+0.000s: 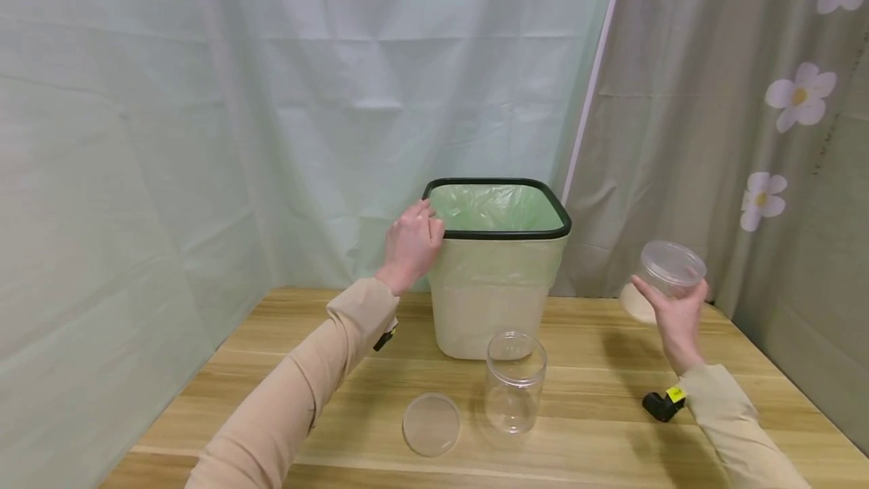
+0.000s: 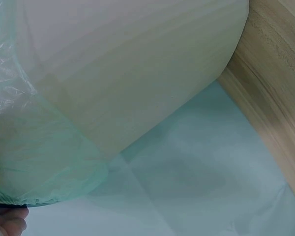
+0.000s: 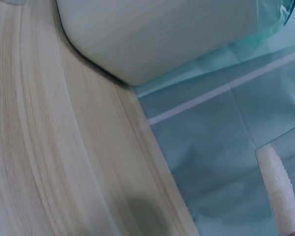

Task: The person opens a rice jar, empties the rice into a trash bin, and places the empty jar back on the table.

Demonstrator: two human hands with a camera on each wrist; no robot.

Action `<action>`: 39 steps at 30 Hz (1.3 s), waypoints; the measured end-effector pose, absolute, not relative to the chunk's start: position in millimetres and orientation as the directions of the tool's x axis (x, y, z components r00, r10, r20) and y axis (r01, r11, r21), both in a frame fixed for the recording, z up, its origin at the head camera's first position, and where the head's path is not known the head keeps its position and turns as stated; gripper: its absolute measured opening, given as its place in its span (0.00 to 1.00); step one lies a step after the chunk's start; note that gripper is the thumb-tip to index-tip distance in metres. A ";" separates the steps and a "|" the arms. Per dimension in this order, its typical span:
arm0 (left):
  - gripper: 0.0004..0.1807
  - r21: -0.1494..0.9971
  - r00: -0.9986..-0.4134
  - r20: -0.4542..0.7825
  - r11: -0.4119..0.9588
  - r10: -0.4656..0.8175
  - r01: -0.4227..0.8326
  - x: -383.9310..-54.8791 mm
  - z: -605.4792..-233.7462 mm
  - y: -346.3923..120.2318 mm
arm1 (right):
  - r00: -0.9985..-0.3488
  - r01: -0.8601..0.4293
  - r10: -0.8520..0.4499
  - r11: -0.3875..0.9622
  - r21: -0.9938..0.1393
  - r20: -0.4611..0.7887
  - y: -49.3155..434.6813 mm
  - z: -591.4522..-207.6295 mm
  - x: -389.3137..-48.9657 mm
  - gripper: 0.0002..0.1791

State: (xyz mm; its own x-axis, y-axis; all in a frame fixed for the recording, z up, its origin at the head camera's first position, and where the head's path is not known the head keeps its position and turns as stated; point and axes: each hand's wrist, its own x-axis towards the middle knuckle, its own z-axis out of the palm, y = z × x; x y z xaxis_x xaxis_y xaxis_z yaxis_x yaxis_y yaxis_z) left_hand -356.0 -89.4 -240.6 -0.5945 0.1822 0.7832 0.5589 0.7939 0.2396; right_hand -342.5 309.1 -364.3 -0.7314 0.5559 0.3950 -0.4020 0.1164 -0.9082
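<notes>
My left hand point(image 1: 411, 244) grips the dark rim at the left side of a white trash bin point(image 1: 489, 300) lined with a thin green bag point(image 1: 502, 206). In the left wrist view, the fingers point(image 2: 12, 221) show right at that rim. On the right, my right hand point(image 1: 677, 319) holds a clear lidded jar point(image 1: 672, 262) above the table, tilted with its lid up and to the right. White grainy material point(image 3: 278, 191) fills the jar's lower part. The right wrist view shows only an edge of this jar, the hand being almost fully out of frame.
An open clear jar point(image 1: 514, 391) stands on the wooden table point(image 1: 584, 436) in front of the bin. Left of it lies a round clear lid point(image 1: 431, 425). Pale curtains point(image 1: 380, 96) hang behind the table and along both sides, flowers printed on the right one.
</notes>
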 end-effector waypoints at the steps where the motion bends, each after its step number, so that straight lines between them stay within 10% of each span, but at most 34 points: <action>1: 0.20 0.242 -0.597 0.782 0.793 0.182 0.559 -355.9 -240.6 -89.6 | -0.733 -0.407 0.558 0.101 -0.908 0.390 306.8 -362.1 -341.8 0.51; 17: 0.19 0.232 -0.587 0.789 0.797 0.181 0.557 -358.2 -241.8 -90.6 | -0.623 -0.648 0.440 0.173 -0.742 0.647 379.2 -444.3 -460.5 0.52; 24: 0.19 0.225 -0.599 0.776 0.803 0.195 0.552 -359.0 -241.8 -90.2 | -0.660 -0.682 0.447 -0.017 -0.731 0.604 324.2 -380.2 -391.3 0.46; 31: 0.22 0.227 -0.592 0.783 0.800 0.190 0.556 -359.6 -240.8 -90.5 | -0.670 -0.568 0.489 0.147 -0.810 0.559 266.4 -321.7 -323.1 0.41; 39: 0.20 0.230 -0.604 0.773 0.803 0.192 0.549 -359.5 -241.0 -90.4 | -0.711 -0.519 0.502 0.095 -0.849 0.492 259.6 -313.9 -314.8 0.42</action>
State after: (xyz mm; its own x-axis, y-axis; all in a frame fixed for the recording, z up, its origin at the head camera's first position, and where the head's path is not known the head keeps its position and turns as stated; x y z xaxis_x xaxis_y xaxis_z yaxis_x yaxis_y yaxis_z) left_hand -359.5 -90.4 -241.0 -0.6043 0.1920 0.7733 0.5492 0.8035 0.2298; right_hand -314.8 259.6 -313.9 -0.7115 0.5022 0.4915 -0.5195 0.0951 -0.8492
